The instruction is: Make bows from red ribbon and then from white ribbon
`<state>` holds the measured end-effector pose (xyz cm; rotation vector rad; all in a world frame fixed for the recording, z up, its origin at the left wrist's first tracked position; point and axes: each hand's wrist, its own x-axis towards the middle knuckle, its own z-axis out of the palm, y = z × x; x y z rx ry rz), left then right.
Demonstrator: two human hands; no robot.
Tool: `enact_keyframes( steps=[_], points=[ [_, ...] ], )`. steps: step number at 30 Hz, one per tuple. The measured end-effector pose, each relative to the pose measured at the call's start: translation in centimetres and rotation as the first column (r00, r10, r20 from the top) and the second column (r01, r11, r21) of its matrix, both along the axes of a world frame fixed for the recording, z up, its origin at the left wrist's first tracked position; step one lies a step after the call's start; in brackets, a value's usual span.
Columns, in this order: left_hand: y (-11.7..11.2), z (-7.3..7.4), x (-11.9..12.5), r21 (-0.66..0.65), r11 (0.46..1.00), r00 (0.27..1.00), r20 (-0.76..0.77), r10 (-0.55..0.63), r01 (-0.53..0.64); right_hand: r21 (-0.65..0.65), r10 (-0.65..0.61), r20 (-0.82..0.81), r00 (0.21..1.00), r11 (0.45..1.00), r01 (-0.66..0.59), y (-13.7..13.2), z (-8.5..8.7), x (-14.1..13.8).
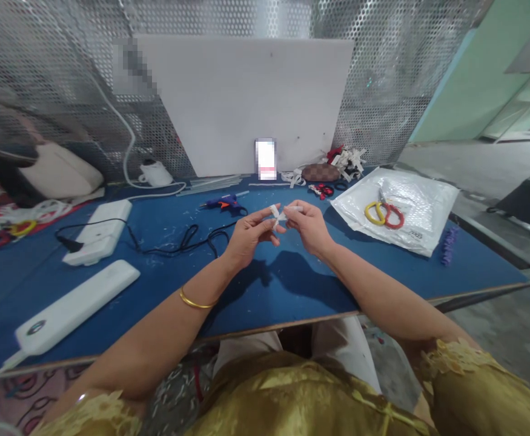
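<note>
Between my two hands, above the blue tabletop (pixel 265 290), is a small white ribbon (pixel 275 213), folded or looped. My left hand (pixel 249 235) pinches it between thumb and fingers, its lower fingers curled. On the other side my right hand (pixel 309 225) grips the ribbon's right end, with a short white tip sticking out past the fingers. How the ribbon is folded is partly hidden by the fingertips. Beyond my left hand lies a blue glue gun (pixel 223 204) with an orange trigger.
Scissors (pixel 385 215) with yellow and red handles rest on a bubble mailer (pixel 401 206) at right. A white power strip (pixel 101 233), its black cord and a long white device (pixel 80 306) occupy the left. A lit phone (pixel 266 158) leans against the white board (pixel 246 97).
</note>
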<state>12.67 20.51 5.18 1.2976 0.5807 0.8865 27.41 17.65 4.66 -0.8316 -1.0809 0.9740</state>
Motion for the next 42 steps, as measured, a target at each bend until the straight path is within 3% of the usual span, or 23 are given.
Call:
enact_keyframes(
  steps=[8,15,24,31,34,37,42],
  points=[
    [0.3,-0.5,0.2,-0.014,1.000,0.999,-0.038,0.020,-0.021,0.034,-0.150,0.293,0.944,0.989,0.146,0.0,-0.6,0.1],
    [0.1,-0.4,0.3,-0.063,0.996,0.997,-0.041,0.060,-0.063,0.005,-0.180,0.210,0.961,0.983,0.183,0.2,-0.9,-0.3],
    [-0.3,-0.2,0.4,-0.106,0.987,0.990,-0.088,0.108,-0.117,0.073,-0.228,0.368,0.902,0.973,0.217,-0.3,-0.3,-0.3],
    [0.0,-0.5,0.5,-0.131,0.984,0.992,-0.049,0.114,-0.120,0.028,-0.126,0.251,0.960,0.992,0.123,0.0,-0.6,-0.3],
    [0.2,-0.6,0.5,-0.160,0.977,0.990,-0.005,0.144,-0.143,-0.012,-0.092,0.285,0.954,0.995,0.100,0.0,-0.5,0.0],
    [0.4,-0.8,0.5,-0.168,0.973,0.986,0.028,0.165,-0.158,0.006,-0.164,0.490,0.856,0.983,0.184,-0.1,-0.2,0.4],
    [0.8,-0.9,0.3,-0.160,0.971,0.982,0.029,0.186,-0.179,0.129,-0.206,0.810,0.548,0.976,0.176,-0.4,0.2,0.8]
  ],
)
